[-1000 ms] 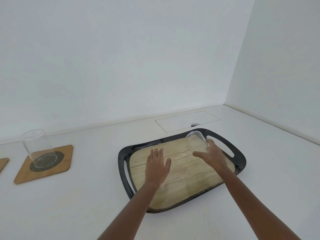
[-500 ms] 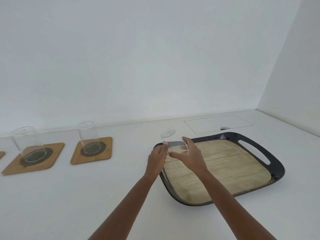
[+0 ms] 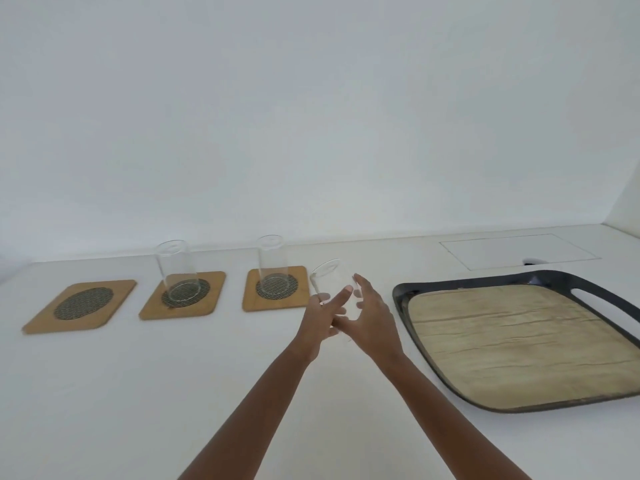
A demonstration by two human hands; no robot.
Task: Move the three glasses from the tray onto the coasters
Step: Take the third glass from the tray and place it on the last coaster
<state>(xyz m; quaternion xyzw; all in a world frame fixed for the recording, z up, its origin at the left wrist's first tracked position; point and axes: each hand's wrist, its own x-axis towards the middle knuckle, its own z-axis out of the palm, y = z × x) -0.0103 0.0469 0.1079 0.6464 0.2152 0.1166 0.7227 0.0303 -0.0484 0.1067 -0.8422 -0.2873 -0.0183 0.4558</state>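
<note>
Glass (image 3: 331,284) btwn left hand (image 3: 320,323) & right hand (image 3: 372,322).

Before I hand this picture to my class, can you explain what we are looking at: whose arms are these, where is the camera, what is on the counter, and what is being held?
There is no machine here. A person wears a camera on the head, looking forward and down, so the two bare arms are their own. The left hand and right hand together have a grip on a clear empty glass, tilted, above the white counter. To the right lies a dark tray with a wood-look inside, now empty. To the left lie three wooden coasters. Two glasses stand on them, one on the middle coaster and one on the nearest coaster. The far left coaster is bare, so the held glass probably belongs there.
</note>
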